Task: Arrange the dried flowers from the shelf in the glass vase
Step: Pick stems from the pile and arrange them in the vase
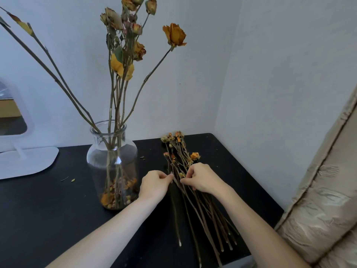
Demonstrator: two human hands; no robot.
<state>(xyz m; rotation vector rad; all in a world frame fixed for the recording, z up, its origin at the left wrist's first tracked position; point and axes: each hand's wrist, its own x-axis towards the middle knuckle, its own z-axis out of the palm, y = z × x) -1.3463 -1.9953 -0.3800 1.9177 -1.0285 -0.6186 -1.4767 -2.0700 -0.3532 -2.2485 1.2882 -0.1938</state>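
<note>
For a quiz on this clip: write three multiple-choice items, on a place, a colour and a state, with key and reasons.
1. Where does the bundle of dried flowers lie? A. on the floor B. on the table, right of the glass vase C. in the vase
2. The table is: A. black B. white C. red
3. The left hand and right hand are: A. idle B. lifting the vase C. pinching bundle stems
Key: 1 B, stems lie flat beside the vase; 2 A, its top is black; 3 C, both pinch stems.
</note>
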